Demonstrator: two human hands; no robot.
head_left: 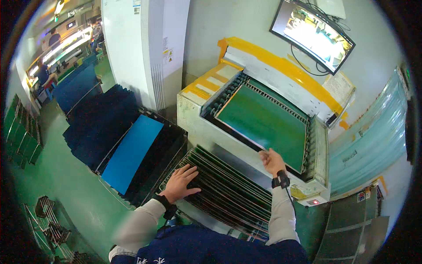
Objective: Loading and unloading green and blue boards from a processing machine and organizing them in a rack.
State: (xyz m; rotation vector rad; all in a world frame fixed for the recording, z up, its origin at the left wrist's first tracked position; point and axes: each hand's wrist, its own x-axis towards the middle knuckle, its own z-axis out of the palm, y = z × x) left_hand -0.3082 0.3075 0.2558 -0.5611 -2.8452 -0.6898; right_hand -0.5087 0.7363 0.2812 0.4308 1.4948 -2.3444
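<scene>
My left hand (179, 184) lies with its fingers spread on the left end of a rack of thin upright panels (228, 193), dark green with reddish edges. My right hand (273, 162) is at the front edge of a machine bed, its fingers curled together. Whether anything is between those fingers cannot be seen. Just beyond it, a large flat green panel (263, 116) lies on the rollers of the white machine (189, 110). The panel's front edge passes close to my right fingertips. Both wrists wear dark bands.
Left of the rack stand dark blue stacked sheets (101, 119) and a bright blue board (134, 152). A white cabinet (151, 53) rises behind them. A screen (313, 33) hangs above the machine. Metal racks (52, 224) stand on the floor; people work far left.
</scene>
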